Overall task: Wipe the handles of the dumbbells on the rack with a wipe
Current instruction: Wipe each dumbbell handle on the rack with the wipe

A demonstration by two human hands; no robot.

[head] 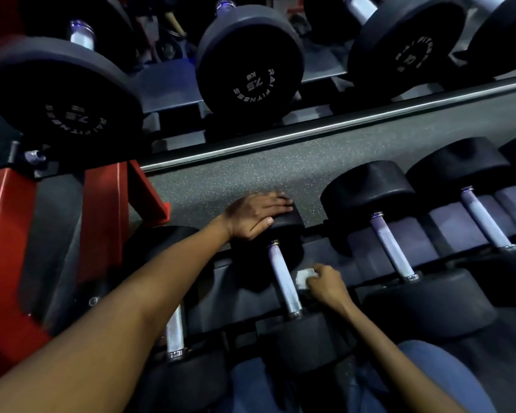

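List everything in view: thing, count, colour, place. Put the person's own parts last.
Upper-tier dumbbells: at least three, black heads with white lettering, along the top of the view.
Lower-tier dumbbells: at least four, black heads with silver handles, across the lower half.
Handle between the hands: one, silver, bare, the wipe just right of it.
Wipe: one, white, bunched in the right hand.
Rack frame: red upright, left edge.
Floor: grey, speckled, between the tiers.
Left hand: flat on a lower dumbbell's far head.
Right hand: holds the wipe.
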